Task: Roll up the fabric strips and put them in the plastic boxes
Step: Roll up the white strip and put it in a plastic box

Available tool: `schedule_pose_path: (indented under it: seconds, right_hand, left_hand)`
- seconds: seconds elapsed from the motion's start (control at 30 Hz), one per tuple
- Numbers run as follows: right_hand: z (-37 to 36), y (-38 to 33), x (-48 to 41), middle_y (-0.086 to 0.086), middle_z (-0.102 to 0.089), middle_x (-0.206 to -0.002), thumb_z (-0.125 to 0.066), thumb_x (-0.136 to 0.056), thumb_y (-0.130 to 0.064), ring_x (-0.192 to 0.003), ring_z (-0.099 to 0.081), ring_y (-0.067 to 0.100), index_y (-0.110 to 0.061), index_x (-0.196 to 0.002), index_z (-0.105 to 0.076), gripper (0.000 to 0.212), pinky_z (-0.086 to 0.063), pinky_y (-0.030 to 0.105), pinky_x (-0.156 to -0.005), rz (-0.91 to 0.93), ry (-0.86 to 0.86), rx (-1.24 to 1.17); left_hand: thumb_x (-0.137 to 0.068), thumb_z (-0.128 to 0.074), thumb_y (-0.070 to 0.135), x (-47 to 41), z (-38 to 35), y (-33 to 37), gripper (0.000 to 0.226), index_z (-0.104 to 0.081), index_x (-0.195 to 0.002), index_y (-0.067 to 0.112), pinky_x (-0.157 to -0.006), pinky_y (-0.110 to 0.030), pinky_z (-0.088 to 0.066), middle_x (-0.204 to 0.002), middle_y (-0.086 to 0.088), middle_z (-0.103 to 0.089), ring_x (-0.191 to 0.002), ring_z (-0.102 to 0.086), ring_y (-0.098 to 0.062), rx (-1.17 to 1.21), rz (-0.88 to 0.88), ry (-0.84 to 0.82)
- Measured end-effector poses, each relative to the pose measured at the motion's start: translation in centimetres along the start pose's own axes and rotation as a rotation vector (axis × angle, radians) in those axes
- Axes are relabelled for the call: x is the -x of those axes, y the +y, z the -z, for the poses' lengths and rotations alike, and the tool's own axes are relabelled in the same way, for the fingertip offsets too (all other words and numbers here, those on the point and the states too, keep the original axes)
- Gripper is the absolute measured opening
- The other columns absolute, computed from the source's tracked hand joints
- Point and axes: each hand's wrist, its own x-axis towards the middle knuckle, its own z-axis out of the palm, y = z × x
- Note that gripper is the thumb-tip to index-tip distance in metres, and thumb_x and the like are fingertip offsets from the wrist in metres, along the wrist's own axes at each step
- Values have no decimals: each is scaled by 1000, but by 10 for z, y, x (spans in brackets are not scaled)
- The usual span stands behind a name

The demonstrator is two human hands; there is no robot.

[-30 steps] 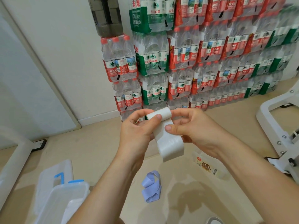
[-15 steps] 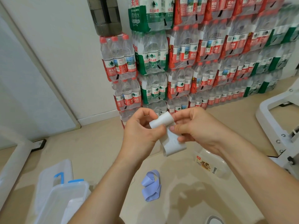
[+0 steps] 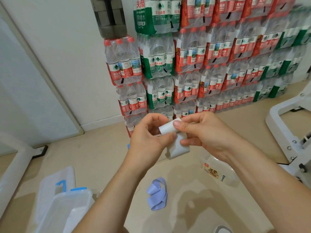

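Note:
Both hands hold a white fabric strip [image 3: 168, 129] in mid-air above the floor; most of it is wound into a roll. My left hand [image 3: 148, 137] pinches the roll's left end, and my right hand [image 3: 203, 133] grips its right end with the thumb on top. A short loose tail [image 3: 178, 149] hangs below the roll. A lilac fabric strip [image 3: 157, 194] lies loosely curled on the floor beneath. A clear plastic box [image 3: 67, 211] with blue clips sits at the lower left, partly behind my left forearm.
A clear lid [image 3: 53, 182] lies beside the box. A clear plastic bottle [image 3: 217, 173] lies on the floor under my right wrist. Stacked packs of water bottles [image 3: 193, 64] line the back wall. A white metal frame [image 3: 289, 132] stands at right.
The hanging tail of the white strip has grown shorter as the roll took it up. Both hands have drifted slightly lower.

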Motion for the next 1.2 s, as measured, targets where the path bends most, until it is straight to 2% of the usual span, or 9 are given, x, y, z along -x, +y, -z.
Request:
schedule_pose_path:
  seconds: [0.1, 0.2, 0.33, 0.47, 0.7, 0.8, 0.93, 1.07, 1.2]
  right_hand:
    - [1, 0, 0, 8, -71, -82, -73, -80, -16, -57, -64, 6, -2, -100, -71, 25, -52, 18, -51, 0, 3, -5]
    - [1, 0, 0, 4, -69, -77, -74, -80, -18, -51, -58, 4, -7, -102, -71, 25, -44, 16, -45, 4, 18, 60]
    - [3, -1, 1, 5, -72, -84, -74, -79, -24, -60, -60, 10, -10, -103, -70, 29, -40, 17, -43, -31, -19, 69]
    - [3, -2, 2, 3, -66, -81, -71, -80, -32, -53, -57, 10, -6, -104, -67, 35, -40, 17, -42, -80, -83, 6]
    - [2, 0, 2, 4, -70, -83, -76, -77, -11, -63, -60, 8, -15, -95, -68, 20, -43, 18, -47, -26, -36, 61]
    - [3, -1, 1, 1, -68, -79, -77, -75, -8, -61, -60, 6, -17, -92, -69, 21, -42, 20, -51, -1, -1, 65]
    - [3, -2, 2, -6, -66, -74, -77, -74, -4, -64, -58, 7, -20, -87, -69, 22, -43, 21, -54, 40, 12, 76]
    - [2, -2, 2, -7, -67, -75, -77, -74, -6, -67, -60, 8, -23, -85, -68, 22, -44, 24, -58, 45, -8, 87]
    - [1, -2, 3, 0, -67, -86, -72, -78, -31, -63, -61, 10, -22, -93, -71, 18, -39, 23, -58, -45, -115, 29]
  left_hand:
    - [-83, -71, 19, -1, 2, 1, 17, -68, -99, 19, -74, -30, -57, -92, -10, -70, -83, -69, -17, 82, 96, 14]
    - [-84, -70, 22, -2, 3, 1, 11, -73, -92, 15, -80, -41, -58, -89, -11, -73, -82, -70, -21, 93, 123, 18]
    - [-82, -71, 16, -3, 5, 0, 15, -73, -95, 9, -78, -39, -57, -93, -15, -74, -83, -71, -25, 145, 145, 23]
    - [-84, -69, 10, -4, 6, -3, 14, -72, -97, 11, -75, -36, -56, -92, -13, -75, -81, -70, -23, 117, 133, 11]
    - [-82, -69, 0, -5, 7, -8, 26, -69, -102, 16, -81, -38, -55, -101, -13, -73, -93, -70, -28, 119, 149, -48]
    - [-76, -73, 8, -6, 4, -7, 29, -67, -103, 17, -69, -30, -53, -103, -17, -68, -84, -68, -25, 190, 190, -34]
    - [-88, -66, 16, -6, 3, -6, 17, -64, -104, 10, -56, -22, -51, -96, -15, -66, -71, -66, -19, 244, 241, 6]
    - [-86, -67, 13, -7, 6, -5, 17, -64, -102, 7, -50, -18, -48, -81, -9, -69, -59, -65, -12, 274, 225, 20]
    - [-84, -68, 10, -6, 6, -5, 18, -66, -101, 6, -48, -17, -46, -77, -8, -69, -57, -63, -11, 261, 201, 32]
